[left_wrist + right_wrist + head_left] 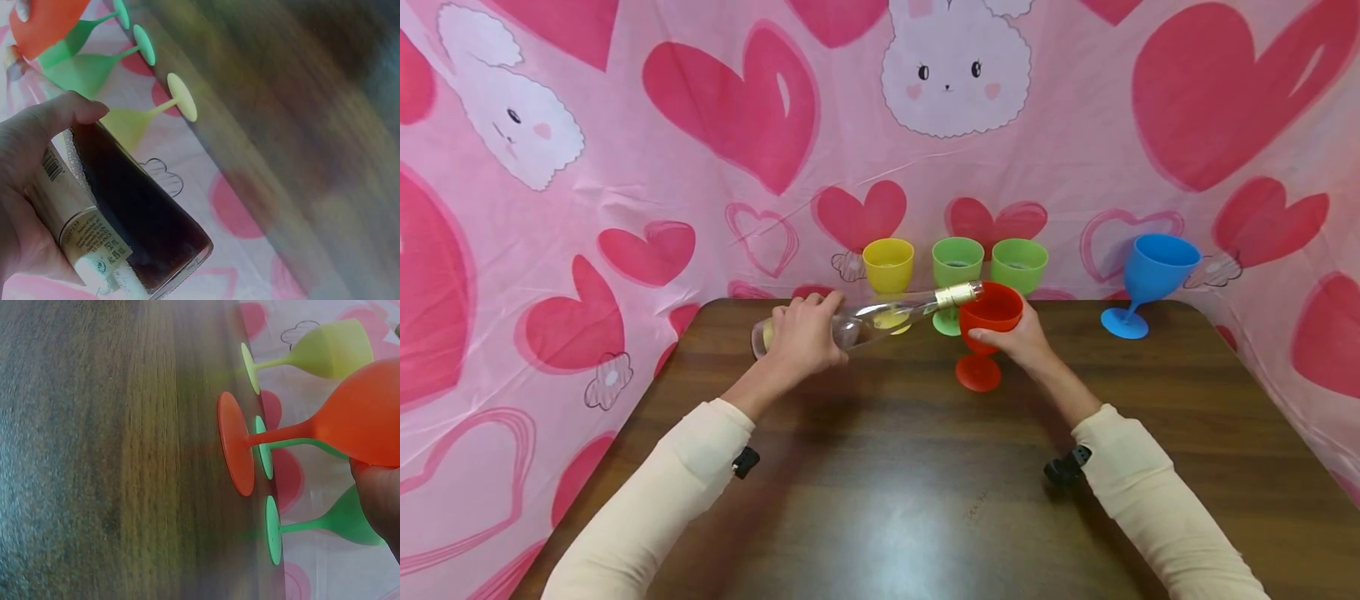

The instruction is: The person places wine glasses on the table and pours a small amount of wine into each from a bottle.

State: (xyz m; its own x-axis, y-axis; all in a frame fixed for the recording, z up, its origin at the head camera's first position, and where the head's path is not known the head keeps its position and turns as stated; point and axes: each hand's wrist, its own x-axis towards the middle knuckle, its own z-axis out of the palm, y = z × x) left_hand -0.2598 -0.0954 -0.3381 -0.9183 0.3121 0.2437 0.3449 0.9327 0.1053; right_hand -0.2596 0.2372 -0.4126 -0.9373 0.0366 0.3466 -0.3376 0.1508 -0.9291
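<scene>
My left hand (805, 337) grips the body of a clear glass bottle (880, 318), which is tilted nearly flat with its gold-banded neck pointing right. Dark liquid shows inside the bottle (137, 200) in the left wrist view, below a printed label (94, 240). The bottle's mouth is at the rim of a red goblet (979, 321). My right hand (1026, 340) holds that goblet by its bowl, thumb across the near side. In the right wrist view the red goblet's foot (235, 444) shows close to the tabletop.
Behind the bottle stand a yellow goblet (887, 271) and two green goblets (957, 262), in a row at the table's back edge. A blue goblet (1157, 271) leans at the back right. Pink heart-patterned cloth (850, 117) hangs behind the brown wooden table (880, 467).
</scene>
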